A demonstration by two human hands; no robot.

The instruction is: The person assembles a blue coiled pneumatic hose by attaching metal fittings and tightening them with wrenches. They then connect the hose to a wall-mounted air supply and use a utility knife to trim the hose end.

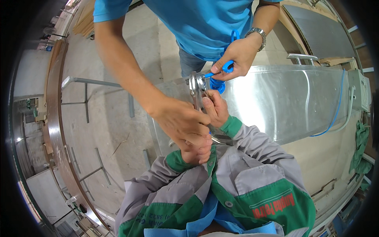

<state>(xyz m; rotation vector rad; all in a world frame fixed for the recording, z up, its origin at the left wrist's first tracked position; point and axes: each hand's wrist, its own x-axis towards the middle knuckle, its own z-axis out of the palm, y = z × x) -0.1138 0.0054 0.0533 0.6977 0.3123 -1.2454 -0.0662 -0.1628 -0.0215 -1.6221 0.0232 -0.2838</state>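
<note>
My right fingers (216,99) are closed around the chrome piece (193,85); my left fingers (204,151) curl, partly covered by a co-worker's hand (179,119), their hold I cannot tell.

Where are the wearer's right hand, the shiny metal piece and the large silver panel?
Wearer's right hand (217,109): head view, on the back of the hand.
Shiny metal piece (193,84): head view, on its upper end.
Large silver panel (284,103): head view, on its bare upper surface.

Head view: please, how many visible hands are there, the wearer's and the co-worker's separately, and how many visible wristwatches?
Wearer's left hand, wearer's right hand: 2
Co-worker's left hand, co-worker's right hand: 2
Wristwatch: 1
Total: 5
</note>
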